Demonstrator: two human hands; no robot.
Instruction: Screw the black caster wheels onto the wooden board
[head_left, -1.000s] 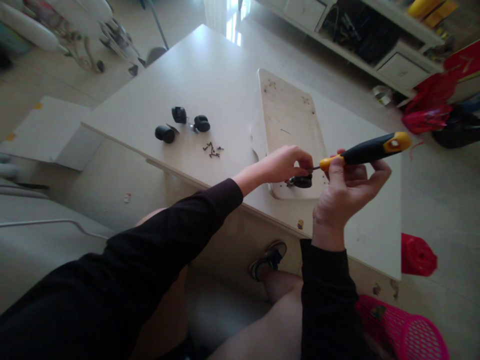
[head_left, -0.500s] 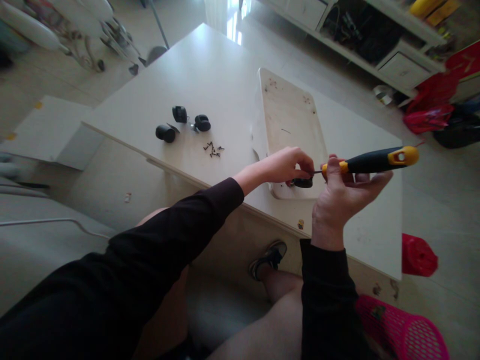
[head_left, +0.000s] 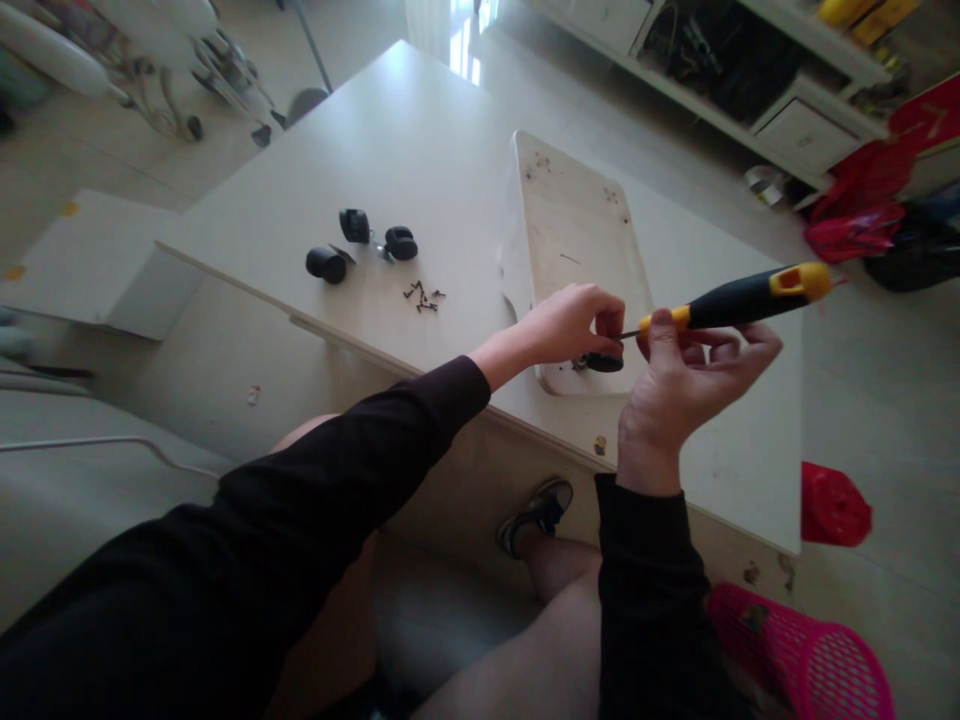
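Seen from above, a person in dark long sleeves sits at a pale table [head_left: 420, 150] with both hands raised over its near edge. The right hand [head_left: 675, 385] is curled around a screwdriver [head_left: 739, 297] with a black and yellow handle, thumb and fingers closed on the yellow collar near the shaft; the handle slants up and away to the right, and the thin metal tip points left toward the other hand. The left hand [head_left: 574, 322] reaches in from the left with its fingertips drawn together in a pinch right at the screwdriver's tip; whatever small thing it pinches is too tiny to make out. Directly under both hands sits a black caster wheel [head_left: 604, 361], resting on the near end of a light wooden board [head_left: 581, 235] with rounded corners that lies flat on the table and stretches away from the person. Further left on the table, well apart from the hands, three more black caster wheels [head_left: 358, 243] are grouped together, with a small scatter of dark screws [head_left: 424, 295] just beside them. Below the table edge the person's bare knees and one shoe show, and a pink mesh basket [head_left: 806, 665] stands on the floor at lower right
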